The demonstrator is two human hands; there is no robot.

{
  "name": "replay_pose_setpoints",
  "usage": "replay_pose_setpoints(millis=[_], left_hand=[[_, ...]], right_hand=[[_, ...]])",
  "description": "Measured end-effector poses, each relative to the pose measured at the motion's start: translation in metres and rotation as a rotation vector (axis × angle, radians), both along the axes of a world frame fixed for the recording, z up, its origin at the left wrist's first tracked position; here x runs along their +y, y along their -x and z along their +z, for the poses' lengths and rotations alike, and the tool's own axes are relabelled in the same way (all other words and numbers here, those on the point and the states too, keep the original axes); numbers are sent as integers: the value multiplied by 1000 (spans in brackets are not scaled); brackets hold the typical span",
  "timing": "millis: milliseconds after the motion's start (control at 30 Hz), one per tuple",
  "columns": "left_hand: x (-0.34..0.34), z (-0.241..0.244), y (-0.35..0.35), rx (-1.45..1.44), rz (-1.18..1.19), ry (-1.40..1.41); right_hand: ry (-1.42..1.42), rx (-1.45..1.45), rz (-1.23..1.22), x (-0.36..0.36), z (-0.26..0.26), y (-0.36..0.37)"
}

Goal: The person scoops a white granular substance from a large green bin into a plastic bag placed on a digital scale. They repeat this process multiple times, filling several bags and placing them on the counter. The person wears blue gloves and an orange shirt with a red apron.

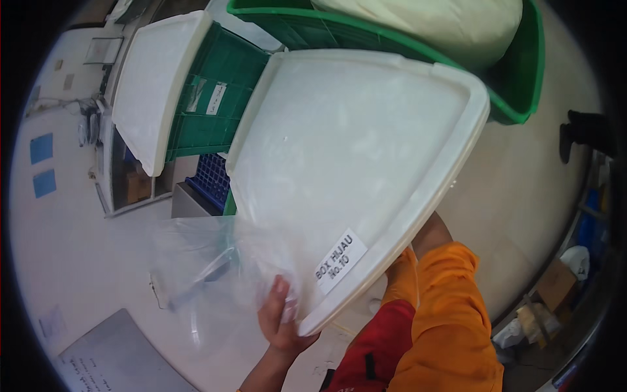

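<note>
A large white plastic lid [352, 142] with a raised rim and a printed label [341, 260] fills the middle of the view, tilted. My left hand [281, 313] grips its lower left corner, and a clear plastic bag [210, 274] is held in the fingers there. The bag spreads out to the left of the lid. My right arm, in an orange sleeve [443, 294], reaches up behind the lid's right edge; the lid hides that hand. What it touches cannot be seen.
Behind the lid stands a green crate [215, 98] with another white lid [156, 88]. A green tub [536, 73] holds a large cream bundle [441, 29]. A blue basket [210, 181] is at left. Someone's dark shoe [566, 143] is at right, above shelves with a cardboard box [557, 284].
</note>
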State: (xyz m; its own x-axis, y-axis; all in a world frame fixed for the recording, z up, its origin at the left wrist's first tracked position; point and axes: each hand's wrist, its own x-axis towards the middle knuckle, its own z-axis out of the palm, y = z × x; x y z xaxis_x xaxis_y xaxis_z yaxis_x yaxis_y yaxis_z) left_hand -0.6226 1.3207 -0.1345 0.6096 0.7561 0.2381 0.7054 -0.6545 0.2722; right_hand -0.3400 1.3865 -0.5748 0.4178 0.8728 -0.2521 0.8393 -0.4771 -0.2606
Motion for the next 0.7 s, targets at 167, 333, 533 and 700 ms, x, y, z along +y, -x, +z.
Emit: replay_pose_setpoints(millis=[167,333,533,700], left_hand=[[-15,-22,-4,-49,-62,171],[-28,-38,-23,-2,-83,235],[-24,-48,-32,1,-94,208],[-33,-69,-34,-51,-81,238]], right_hand=[[-271,-99,233,-81,71,-40],[140,-14,261,-128,218,-81],[189,4,265,-164,256,-79],[183,69,27,-280,318,-63]])
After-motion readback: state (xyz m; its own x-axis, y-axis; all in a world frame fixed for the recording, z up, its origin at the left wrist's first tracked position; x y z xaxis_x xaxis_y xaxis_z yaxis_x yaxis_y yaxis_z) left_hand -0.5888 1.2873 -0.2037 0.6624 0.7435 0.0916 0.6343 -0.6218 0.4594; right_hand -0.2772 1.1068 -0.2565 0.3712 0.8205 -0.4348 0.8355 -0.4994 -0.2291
